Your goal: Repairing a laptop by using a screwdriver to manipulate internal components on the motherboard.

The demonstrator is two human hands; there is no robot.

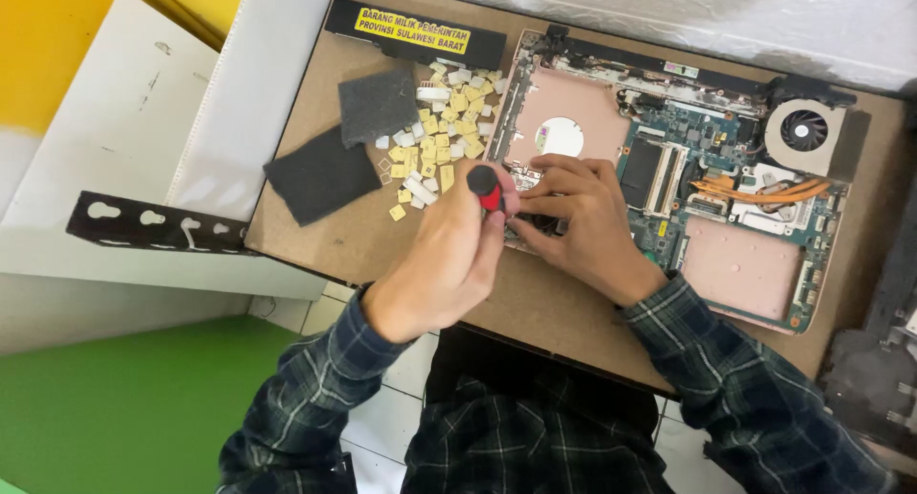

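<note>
An opened laptop base [735,265] with a pink shell lies on a brown board [315,236], its green circuit board, copper heat pipe and round fan [804,131] exposed. My left hand [444,260] is shut on a screwdriver [485,186] with a red and black handle, held upright over the laptop's near left corner. My right hand [583,217] rests on that same corner, fingers bent around the spot under the screwdriver tip. The tip itself is hidden by my hands.
A pile of several small yellow and white keycaps [444,121] lies left of the laptop, beside two dark grey foam pads [377,104]. A long black battery bar [415,31] lies along the board's far edge. A black metal bracket [153,222] and white panels [115,121] are at left.
</note>
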